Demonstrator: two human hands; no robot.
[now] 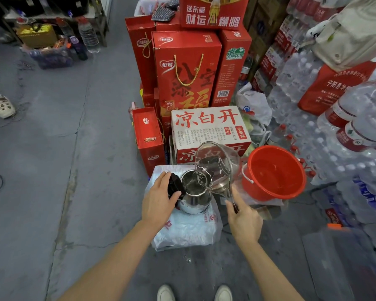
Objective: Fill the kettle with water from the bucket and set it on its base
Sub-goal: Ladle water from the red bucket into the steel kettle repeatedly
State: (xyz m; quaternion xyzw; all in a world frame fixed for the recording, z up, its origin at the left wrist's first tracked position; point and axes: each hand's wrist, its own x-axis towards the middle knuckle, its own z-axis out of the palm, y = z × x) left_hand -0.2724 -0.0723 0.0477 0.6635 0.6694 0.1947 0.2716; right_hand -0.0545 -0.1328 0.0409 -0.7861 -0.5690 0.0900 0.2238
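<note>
kettle [194,192] hemmed by boxes [208,131], bucket [274,172]

Kettle [194,197] base hidden beneath the steel body and the white plastic sheet [189,231]; cannot tell whether one sits there. Kettle handle mostly covered by left hand [159,202]. Handle of the clear scoop [215,168] largely lost inside right hand [244,220]. Water level in the kettle blurred by glare and the falling stream. Red bucket [274,172] interior too uniform to tell any water line. Shoes [193,293] cut by the bottom edge. Both forearms cut off there too. Small print on the white carton [208,129] too fine to read.
</note>
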